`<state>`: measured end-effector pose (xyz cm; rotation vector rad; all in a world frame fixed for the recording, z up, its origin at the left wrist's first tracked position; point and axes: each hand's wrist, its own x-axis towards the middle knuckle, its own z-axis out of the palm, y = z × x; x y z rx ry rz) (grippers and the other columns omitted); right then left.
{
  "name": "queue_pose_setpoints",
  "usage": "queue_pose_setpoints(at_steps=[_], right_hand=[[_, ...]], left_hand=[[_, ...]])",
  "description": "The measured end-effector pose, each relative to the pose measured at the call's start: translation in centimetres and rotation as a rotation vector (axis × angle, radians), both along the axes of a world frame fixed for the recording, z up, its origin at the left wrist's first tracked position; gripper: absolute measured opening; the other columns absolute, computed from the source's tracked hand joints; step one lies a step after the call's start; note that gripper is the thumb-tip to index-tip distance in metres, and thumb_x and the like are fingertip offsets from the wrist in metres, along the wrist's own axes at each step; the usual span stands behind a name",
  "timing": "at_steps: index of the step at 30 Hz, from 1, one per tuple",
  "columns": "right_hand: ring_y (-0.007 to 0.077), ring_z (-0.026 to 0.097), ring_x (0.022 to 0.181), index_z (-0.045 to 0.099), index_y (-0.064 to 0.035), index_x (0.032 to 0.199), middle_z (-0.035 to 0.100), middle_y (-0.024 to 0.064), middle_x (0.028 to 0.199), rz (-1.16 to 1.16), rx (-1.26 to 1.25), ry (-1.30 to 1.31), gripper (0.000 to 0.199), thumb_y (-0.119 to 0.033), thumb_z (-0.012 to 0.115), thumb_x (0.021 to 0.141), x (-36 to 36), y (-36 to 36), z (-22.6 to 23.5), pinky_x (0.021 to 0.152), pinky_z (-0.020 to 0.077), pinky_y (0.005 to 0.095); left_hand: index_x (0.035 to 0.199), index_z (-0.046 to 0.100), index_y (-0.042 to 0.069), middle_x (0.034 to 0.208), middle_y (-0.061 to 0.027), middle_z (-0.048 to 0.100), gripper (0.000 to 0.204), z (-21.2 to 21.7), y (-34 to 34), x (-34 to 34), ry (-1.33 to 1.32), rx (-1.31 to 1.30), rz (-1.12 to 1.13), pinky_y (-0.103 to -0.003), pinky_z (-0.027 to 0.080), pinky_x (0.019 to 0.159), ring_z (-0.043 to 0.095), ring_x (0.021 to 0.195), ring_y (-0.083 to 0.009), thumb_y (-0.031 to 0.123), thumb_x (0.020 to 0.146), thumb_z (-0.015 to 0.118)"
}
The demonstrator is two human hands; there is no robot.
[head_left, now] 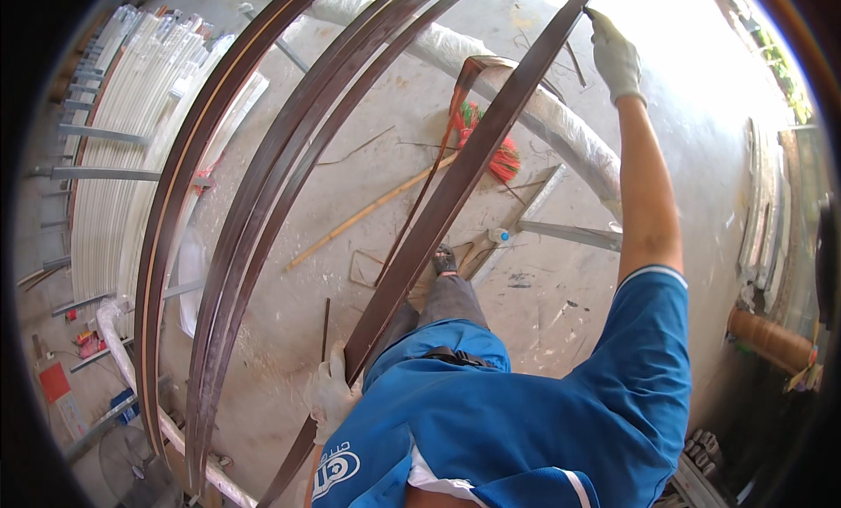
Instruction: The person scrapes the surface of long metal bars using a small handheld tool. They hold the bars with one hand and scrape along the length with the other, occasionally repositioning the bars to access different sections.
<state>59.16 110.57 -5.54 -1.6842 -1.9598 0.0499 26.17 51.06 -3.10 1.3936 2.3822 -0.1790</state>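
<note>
A long dark brown strip [464, 171] slants across my front, from the lower left to the top right. My right hand [618, 61], in a pale work glove, reaches far out and is closed on the strip's edge near its upper end. Low at my left side, my gloved left hand [331, 394] is closed round the same strip, its fingers partly hidden. To the left, several more dark brown strips [250, 197] run lengthwise on a metal rack. One farther left strip [175, 179] carries a thin light line along it.
Plastic-wrapped rolls [561, 136] lie across the stand's supports. Below is a broom with red bristles [501, 153] and a wooden handle [368, 215]. White profiles [131, 158] are stacked on a rack at far left. A fan [136, 464] stands lower left; a brown roll [771, 340] lies right.
</note>
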Motion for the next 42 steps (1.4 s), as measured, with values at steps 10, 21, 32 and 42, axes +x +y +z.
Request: queue_pose_setpoints(at_steps=[10,21,32,42], right_hand=[[0.0301,0.064,0.12,0.071,-0.0005,0.119,0.072,0.0178,0.122,0.327,0.013,0.261,0.032,-0.014,0.046,0.103,2.9,13.1,-7.5,0.106,0.0464,0.0402],[0.0264,0.067,0.1,0.07,-0.0002,0.113,0.073,0.0169,0.105,0.358,-0.015,0.282,0.031,-0.022,0.05,0.104,-6.2,-8.9,-2.1,0.094,0.0492,0.038],[0.0287,0.064,0.082,0.071,-0.0158,0.108,0.066,0.006,0.084,0.534,0.104,0.23,0.031,-0.006,0.063,0.079,-16.3,-39.8,-2.0,0.072,0.0513,0.0421],[0.0142,0.064,0.07,0.073,-0.0044,0.107,0.067,0.0086,0.08,0.34,-0.373,0.5,0.025,-0.006,0.077,0.083,-10.4,-46.5,0.3,0.07,0.0527,0.0277]], left_hand=[[0.139,0.052,0.015,0.108,-0.0165,0.063,0.072,-0.3,-0.7,0.6,0.049,0.078,-0.023,-0.05,0.052,0.081,0.065,0.093,-0.0371,0.018,0.072,0.081],[0.144,0.045,0.015,0.101,-0.0185,0.067,0.074,0.0,0.0,-0.9,-0.058,-0.022,-0.062,-0.049,0.054,0.079,0.069,0.093,-0.0379,0.022,0.078,0.079],[0.141,0.044,0.008,0.097,-0.0188,0.069,0.067,-0.8,0.6,-0.6,0.005,-0.034,-0.174,-0.049,0.059,0.068,0.074,0.085,-0.0371,0.03,0.087,0.076],[0.145,0.044,0.008,0.1,-0.0267,0.063,0.064,-0.9,0.0,-1.1,-0.068,0.086,-0.158,-0.053,0.053,0.07,0.068,0.082,-0.0445,0.02,0.088,0.07]])
